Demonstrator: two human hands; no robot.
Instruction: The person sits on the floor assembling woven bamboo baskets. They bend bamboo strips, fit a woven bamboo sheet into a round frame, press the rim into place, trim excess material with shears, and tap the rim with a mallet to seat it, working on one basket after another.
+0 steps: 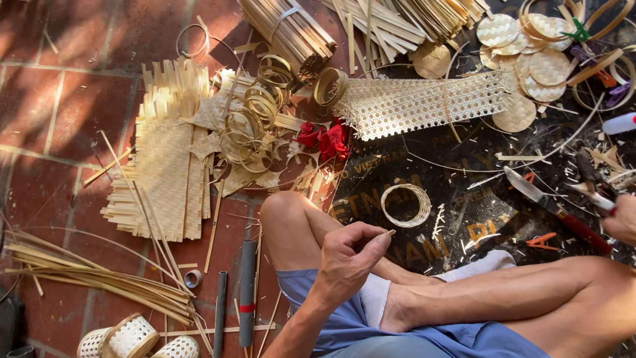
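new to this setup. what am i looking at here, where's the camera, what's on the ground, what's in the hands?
There is no machine here: a person sits cross-legged on a brick floor, working with bare hands. The single picture comes from a camera on their head, looking down at their lap.

The left hand pinches a thin pale sliver between thumb and fingers. The right hand, cut off by the picture's edge, is at some tools; what it grips is not clear.

On the floor lie a woven bamboo mat, loose strip bundles, coiled rings, an open-weave lattice panel, round woven discs, a small hoop, a knife with a red handle and small woven baskets.
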